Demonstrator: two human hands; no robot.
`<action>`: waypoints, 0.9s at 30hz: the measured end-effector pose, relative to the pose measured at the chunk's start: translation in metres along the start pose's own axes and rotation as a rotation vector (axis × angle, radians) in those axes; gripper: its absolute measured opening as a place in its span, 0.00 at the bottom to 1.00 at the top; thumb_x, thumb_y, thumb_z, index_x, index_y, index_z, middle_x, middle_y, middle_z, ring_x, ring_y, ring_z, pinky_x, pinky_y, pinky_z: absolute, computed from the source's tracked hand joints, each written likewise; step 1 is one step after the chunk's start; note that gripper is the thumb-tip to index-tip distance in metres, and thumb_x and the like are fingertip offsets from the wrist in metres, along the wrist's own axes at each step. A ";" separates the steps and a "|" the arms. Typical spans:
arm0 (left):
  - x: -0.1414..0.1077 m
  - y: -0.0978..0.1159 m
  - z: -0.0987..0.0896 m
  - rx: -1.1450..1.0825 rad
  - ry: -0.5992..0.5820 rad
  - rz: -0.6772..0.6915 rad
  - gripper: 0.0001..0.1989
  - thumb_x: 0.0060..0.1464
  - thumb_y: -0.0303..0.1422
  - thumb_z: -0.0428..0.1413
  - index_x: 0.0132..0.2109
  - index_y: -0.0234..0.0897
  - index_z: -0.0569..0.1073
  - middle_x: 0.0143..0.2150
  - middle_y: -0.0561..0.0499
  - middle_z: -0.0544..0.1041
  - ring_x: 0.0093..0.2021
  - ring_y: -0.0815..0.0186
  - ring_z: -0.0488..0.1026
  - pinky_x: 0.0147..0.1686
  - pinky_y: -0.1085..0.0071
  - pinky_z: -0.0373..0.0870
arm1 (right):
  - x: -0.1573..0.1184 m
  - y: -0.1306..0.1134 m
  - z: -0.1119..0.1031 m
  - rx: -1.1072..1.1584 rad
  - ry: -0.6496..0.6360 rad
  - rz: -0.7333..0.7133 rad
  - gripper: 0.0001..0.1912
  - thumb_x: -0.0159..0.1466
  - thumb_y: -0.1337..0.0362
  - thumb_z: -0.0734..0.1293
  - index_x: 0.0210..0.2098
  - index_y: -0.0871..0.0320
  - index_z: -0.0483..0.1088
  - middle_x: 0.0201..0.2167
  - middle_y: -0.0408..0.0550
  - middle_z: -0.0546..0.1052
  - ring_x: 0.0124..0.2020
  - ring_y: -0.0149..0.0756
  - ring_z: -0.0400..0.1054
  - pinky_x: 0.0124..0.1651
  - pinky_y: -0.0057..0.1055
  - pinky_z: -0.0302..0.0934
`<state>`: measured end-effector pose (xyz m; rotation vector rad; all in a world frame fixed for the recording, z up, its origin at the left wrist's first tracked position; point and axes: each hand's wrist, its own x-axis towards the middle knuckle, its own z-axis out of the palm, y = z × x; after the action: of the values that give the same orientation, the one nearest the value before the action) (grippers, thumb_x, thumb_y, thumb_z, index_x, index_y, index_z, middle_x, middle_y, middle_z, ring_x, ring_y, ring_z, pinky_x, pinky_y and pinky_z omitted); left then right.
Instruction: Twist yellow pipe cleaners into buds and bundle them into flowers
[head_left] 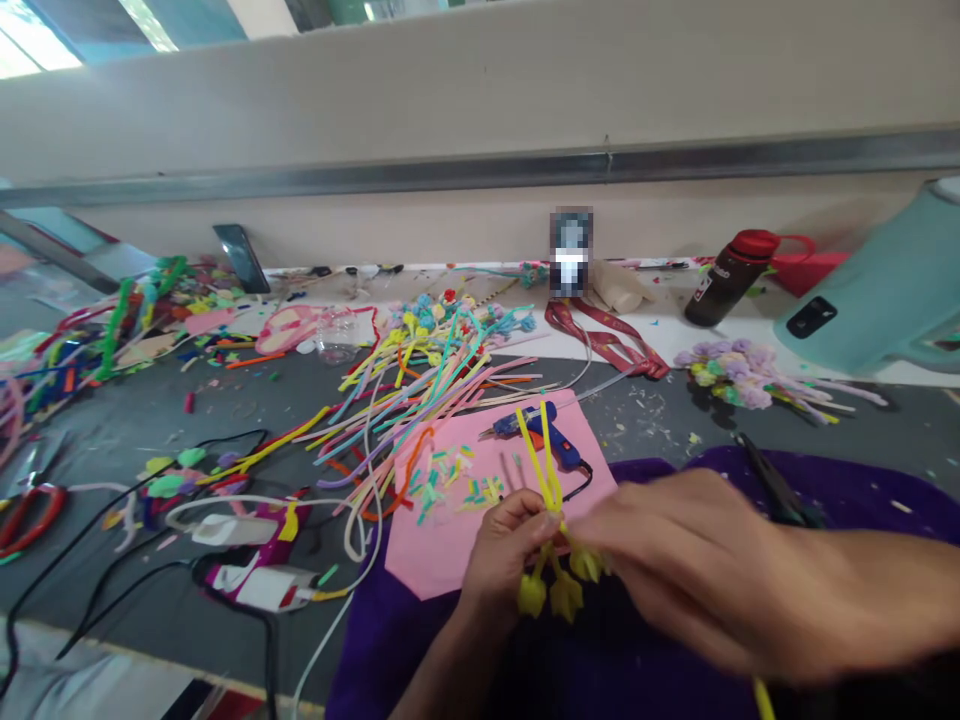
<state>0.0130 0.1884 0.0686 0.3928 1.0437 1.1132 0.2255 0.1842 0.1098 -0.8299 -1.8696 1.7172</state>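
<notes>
My left hand (pixel 510 550) is closed in a pinch on yellow pipe-cleaner stems (pixel 550 465), which stick up between thumb and fingers. Below the pinch hang several yellow pipe-cleaner flowers (pixel 566 597), heads down. My right hand (pixel 690 560), smeared by motion, reaches in from the right with its fingertips close to the stems at the left thumb. Whether it grips anything cannot be made out. Beyond the hands, a blue glue gun (pixel 555 435) lies on a pink sheet (pixel 427 545) beside small cut pieces (pixel 442 480) in green, yellow and white.
Loose pipe cleaners (pixel 450 375) lie heaped behind the pink sheet. On the left are red-handled scissors (pixel 34 515), cables and white plugs (pixel 259 587). A purple cloth or tray (pixel 367 640) lies under the sheet. Toward the back right stand a red-capped bottle (pixel 731 275) and a teal jug (pixel 870 300).
</notes>
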 end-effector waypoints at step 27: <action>0.008 -0.002 -0.005 0.019 -0.006 0.027 0.10 0.43 0.32 0.61 0.27 0.33 0.68 0.20 0.53 0.74 0.16 0.73 0.68 0.16 0.80 0.59 | 0.112 0.017 -0.004 0.200 0.019 0.173 0.09 0.55 0.62 0.67 0.27 0.61 0.66 0.15 0.36 0.66 0.16 0.21 0.58 0.19 0.20 0.51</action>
<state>0.0098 0.1939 0.0606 0.4263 1.0468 1.1267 0.1512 0.2667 0.0863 -0.9460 -1.6211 1.9558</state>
